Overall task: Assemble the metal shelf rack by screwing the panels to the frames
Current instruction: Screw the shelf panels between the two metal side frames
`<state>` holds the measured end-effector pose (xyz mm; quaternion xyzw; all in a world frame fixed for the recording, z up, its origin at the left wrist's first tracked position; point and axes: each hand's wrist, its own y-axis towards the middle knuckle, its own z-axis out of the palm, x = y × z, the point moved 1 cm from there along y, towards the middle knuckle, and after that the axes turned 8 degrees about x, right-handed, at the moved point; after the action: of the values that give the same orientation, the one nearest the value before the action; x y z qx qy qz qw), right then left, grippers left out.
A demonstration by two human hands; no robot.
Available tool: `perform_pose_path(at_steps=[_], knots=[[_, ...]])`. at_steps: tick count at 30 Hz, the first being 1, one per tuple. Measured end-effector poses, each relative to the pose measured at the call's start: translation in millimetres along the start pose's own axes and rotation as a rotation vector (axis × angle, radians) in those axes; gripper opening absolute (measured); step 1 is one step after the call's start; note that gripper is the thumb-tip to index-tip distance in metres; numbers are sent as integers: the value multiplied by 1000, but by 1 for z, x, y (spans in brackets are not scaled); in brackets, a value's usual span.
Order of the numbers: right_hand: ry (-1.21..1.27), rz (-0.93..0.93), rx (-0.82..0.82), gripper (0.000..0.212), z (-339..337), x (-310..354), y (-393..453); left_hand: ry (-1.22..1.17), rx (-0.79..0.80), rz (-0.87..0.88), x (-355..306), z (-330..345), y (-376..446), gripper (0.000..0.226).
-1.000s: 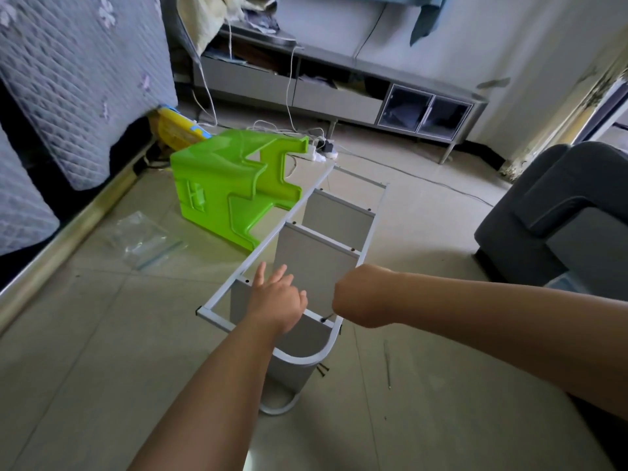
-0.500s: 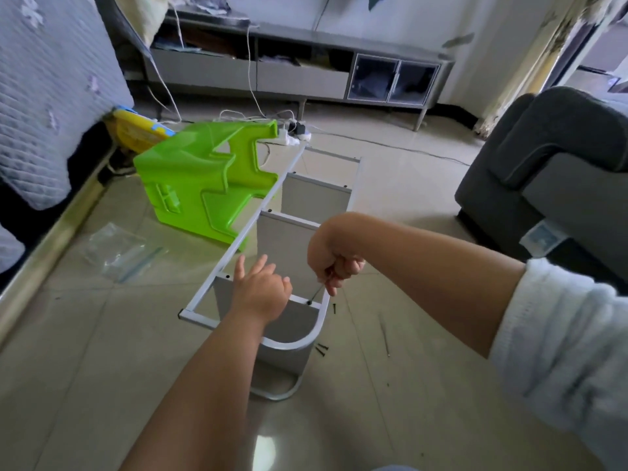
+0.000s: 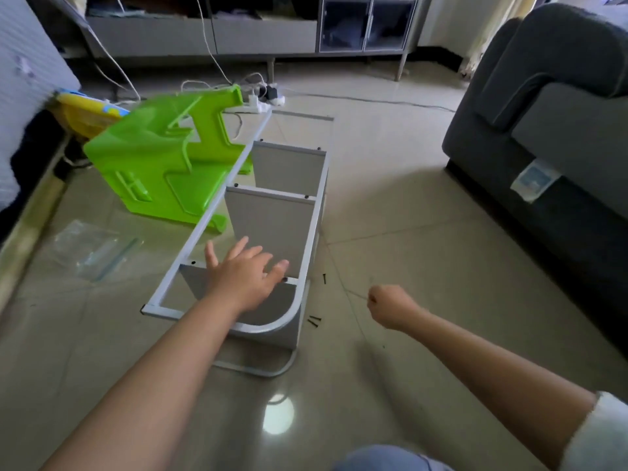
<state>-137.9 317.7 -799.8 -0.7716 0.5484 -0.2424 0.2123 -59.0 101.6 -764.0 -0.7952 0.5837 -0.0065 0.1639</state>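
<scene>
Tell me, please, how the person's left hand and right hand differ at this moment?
The left hand is spread with fingers straight, while the right hand is curled into a fist. The left hand rests on the rack; the right hand hovers over the floor, clear of it. Both arms are bare.

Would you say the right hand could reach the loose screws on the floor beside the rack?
Probably yes: the right hand hovers beside the loose screws, with only bare floor between them.
</scene>
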Motion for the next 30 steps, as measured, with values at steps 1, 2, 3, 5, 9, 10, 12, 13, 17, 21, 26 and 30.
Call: perform_pose_path(at_steps=[1, 2, 3, 5, 9, 10, 12, 13, 17, 21, 26, 30], knots=[[18, 31, 31, 28, 24, -12, 12, 28, 14, 11, -2, -1, 0, 62], [30, 64, 54, 28, 47, -23, 23, 49, 23, 22, -3, -1, -1, 77], [36, 98, 70, 28, 70, -33, 31, 61, 22, 31, -4, 0, -2, 88], [48, 154, 93, 30, 110, -49, 43, 63, 25, 25, -6, 2, -2, 93], [59, 248, 79, 29, 153, -66, 55, -6, 85, -38, -9, -1, 0, 70], [59, 275, 64, 29, 158, -67, 57, -19, 101, -52, -10, -2, 2, 63], [45, 306, 41, 30, 164, -64, 63, -19, 115, -64, -11, -3, 7, 57], [42, 310, 26, 30, 165, -61, 66, -14, 118, -66, -11, -3, 9, 55], [-26, 124, -28, 29, 162, -32, 86, -19, 112, -57, -11, -1, 12, 49], [85, -163, -42, 27, 153, 11, 115, -19, 122, -24, -9, -1, 9, 43], [112, -160, -137, 29, 146, 33, 140, 11, 128, -12, -11, -4, 11, 43], [48, -103, -125, 28, 156, 33, 142, 38, 107, -2, -10, -2, 15, 46]])
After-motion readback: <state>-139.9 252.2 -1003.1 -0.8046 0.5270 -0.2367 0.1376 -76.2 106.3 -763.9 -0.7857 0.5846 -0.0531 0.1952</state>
